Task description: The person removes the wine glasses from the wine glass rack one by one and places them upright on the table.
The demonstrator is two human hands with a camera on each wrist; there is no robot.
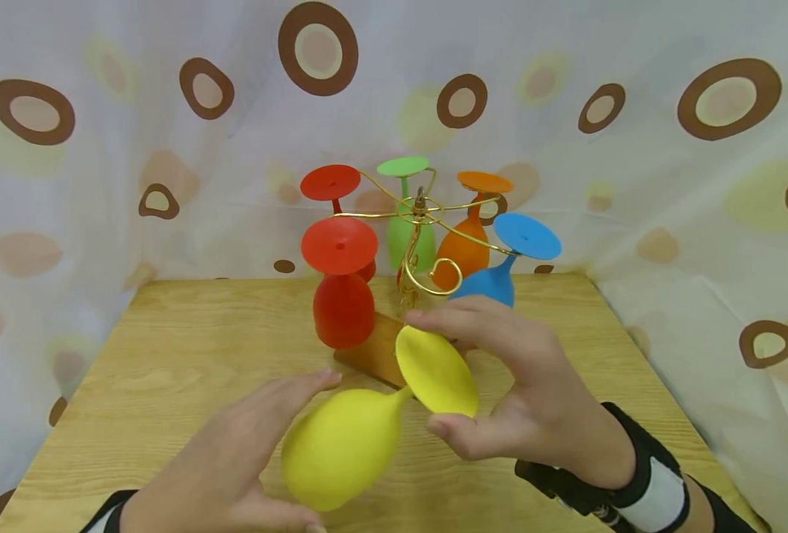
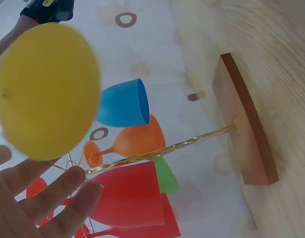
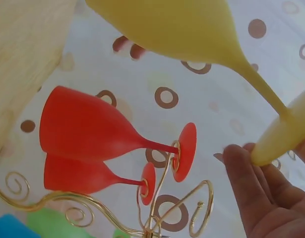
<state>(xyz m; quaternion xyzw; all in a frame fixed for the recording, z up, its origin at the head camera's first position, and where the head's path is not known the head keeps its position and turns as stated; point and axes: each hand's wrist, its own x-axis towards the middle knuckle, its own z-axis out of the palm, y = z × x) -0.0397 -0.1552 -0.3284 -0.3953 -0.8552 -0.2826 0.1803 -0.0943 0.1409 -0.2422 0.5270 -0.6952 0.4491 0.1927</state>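
A yellow goblet [image 1: 343, 451] is held tilted above the table, its bowl low to the left and its foot up to the right. My right hand [image 1: 520, 385] pinches the edge of that foot between thumb and fingers. Beside the bowl is my left hand [image 1: 227, 451], thumb and fingers spread apart; in the left wrist view its fingers [image 2: 83, 201] are loosely straight just under the bowl. Behind stands a gold wire rack [image 1: 420, 211] with goblets hanging upside down by their feet: two red [image 1: 343, 311], one green [image 1: 403, 166], one orange [image 1: 463, 252], one blue [image 1: 527, 235].
The rack's twisted post [image 2: 162, 151] rises from a wooden base block [image 2: 241, 119] on the light wood table [image 1: 234, 318]. One wire arm with a curled end [image 1: 436, 289] points toward me, bearing no goblet. A patterned cloth [image 1: 247, 148] surrounds the table's back and sides.
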